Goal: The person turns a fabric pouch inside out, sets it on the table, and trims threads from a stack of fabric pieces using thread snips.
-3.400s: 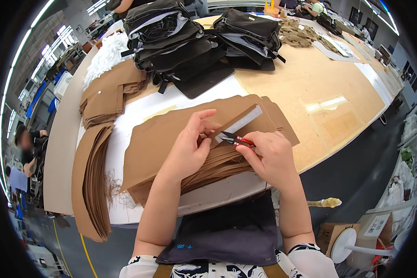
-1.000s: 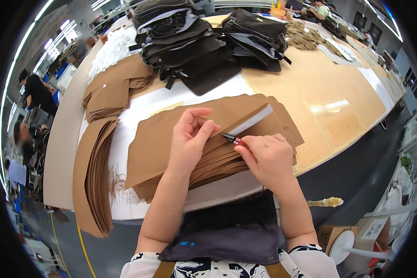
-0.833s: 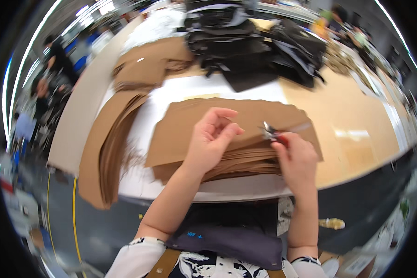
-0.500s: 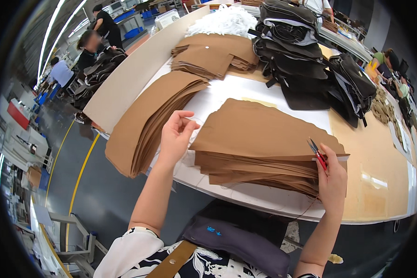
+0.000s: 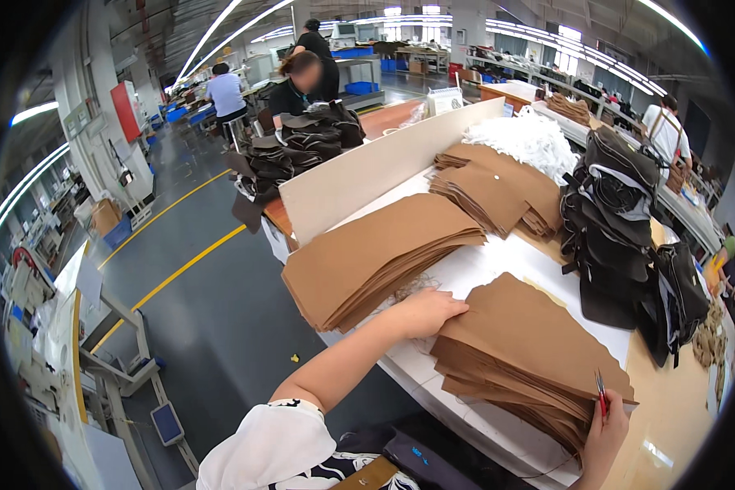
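Note:
A stack of brown fabric panels [image 5: 531,335] lies at the near edge of the table. My left hand [image 5: 434,312] is at its left end, fingers closed on the edge of the upper panels, the fingertips partly hidden. At the right end, my right hand [image 5: 608,426] holds thread snips [image 5: 603,395] with red handles, blades pointing up. That hand also rests against the stack's right corner. Beside my left forearm is a second brown stack [image 5: 384,253], with loose threads [image 5: 416,284] near its edge.
Further back lie more brown pieces [image 5: 498,184] and a white heap [image 5: 524,140]. Black bags [image 5: 616,237] are piled at right. An upright board [image 5: 392,167] borders the table's far left side. Several people work beyond, one [image 5: 302,86] behind dark bags [image 5: 302,151].
My view has swung left, showing more of the room. My left hand has come from above the gap between the stacks onto the near stack's left edge. The right hand still holds the snips.

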### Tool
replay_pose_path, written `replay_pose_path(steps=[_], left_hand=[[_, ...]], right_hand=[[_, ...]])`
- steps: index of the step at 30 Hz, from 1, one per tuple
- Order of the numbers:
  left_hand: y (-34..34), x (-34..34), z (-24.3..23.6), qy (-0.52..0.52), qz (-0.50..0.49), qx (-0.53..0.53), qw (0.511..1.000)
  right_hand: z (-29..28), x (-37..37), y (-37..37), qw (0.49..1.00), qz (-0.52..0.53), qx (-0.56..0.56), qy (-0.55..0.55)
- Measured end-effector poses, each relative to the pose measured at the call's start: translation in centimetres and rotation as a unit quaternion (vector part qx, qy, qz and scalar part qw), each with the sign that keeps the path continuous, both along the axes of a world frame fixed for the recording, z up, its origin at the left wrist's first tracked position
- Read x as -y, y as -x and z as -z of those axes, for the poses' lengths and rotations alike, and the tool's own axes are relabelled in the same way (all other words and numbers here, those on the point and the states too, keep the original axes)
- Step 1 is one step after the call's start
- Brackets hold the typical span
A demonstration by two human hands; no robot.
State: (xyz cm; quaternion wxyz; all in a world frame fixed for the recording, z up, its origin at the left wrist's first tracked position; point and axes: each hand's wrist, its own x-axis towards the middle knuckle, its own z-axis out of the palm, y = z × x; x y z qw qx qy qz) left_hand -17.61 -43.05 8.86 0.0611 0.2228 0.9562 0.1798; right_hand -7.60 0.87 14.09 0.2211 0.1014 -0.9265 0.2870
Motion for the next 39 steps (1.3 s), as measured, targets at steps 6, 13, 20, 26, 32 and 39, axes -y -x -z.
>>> replay_pose_path(steps=[6, 13, 20, 26, 32, 39], left_hand=[[-0.4, 1.0, -1.9, 0.171, -0.084, -0.046, 0.981], [-2.2, 1.5, -3.1, 0.006, -0.135, -0.213, 0.968], [-0.4, -0.1, -1.8, -0.094, -0.018, -0.249, 0.964], [-1.1, 0.9, -1.3, 0.079, -0.011, -0.057, 0.995], [-0.8, 1.5, -3.0, 0.259, -0.078, -0.053, 0.961], [0.9, -0.4, -0.8, -0.061, 0.036, -0.267, 0.961]], right_hand=[[-0.2, -0.4, 0.2, 0.998, 0.024, -0.015, -0.063], [-1.7, 2.1, 0.8, 0.999, 0.038, 0.004, 0.013], [-2.4, 1.3, 0.2, 0.998, 0.055, 0.005, 0.007], [-2.7, 1.2, 0.0, 0.996, 0.080, 0.047, 0.011], [-1.9, 1.2, 0.8, 0.999, 0.049, -0.017, 0.018], [-2.6, 1.5, 0.8, 0.998, 0.057, 0.004, 0.033]])
